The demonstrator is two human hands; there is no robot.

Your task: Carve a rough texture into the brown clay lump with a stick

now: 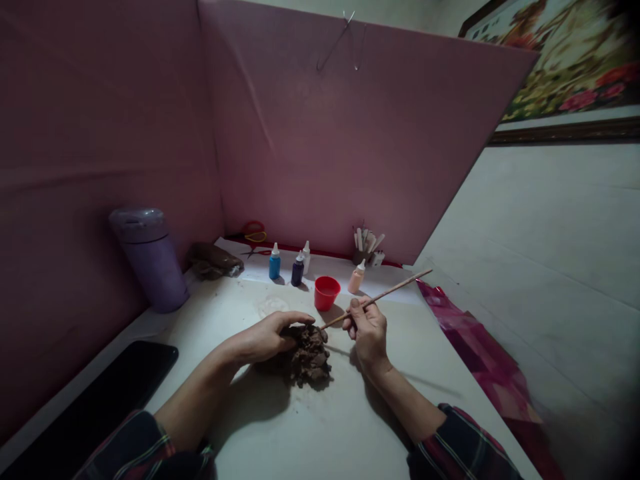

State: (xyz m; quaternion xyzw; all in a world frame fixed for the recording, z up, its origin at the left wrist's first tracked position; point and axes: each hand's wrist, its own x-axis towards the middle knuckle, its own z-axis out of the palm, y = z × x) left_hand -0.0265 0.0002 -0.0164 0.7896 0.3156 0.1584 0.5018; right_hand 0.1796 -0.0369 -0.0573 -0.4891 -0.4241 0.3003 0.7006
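Observation:
A rough, crumbly lump of brown clay [311, 360] rests on the white tabletop in front of me. My left hand [267, 337] curves round its left and far side, fingers over the top and the thumb partly hidden by the clay. Pinched between thumb and fingers of my right hand [369, 330] is a thin wooden stick [400, 287], slanting up to the right. Its lower end meets or nearly meets the upper right edge of the lump. Just beyond the hands stands a red cup [327, 294].
Small squeeze bottles in blue [275, 265], dark purple [297, 272], white and peach [355, 280] stand behind. Further back are a holder of tools [367, 247] and scissors [255, 233]. A purple tumbler [153, 267], brown bag [213, 260] and black phone-like slab [110, 400] lie left.

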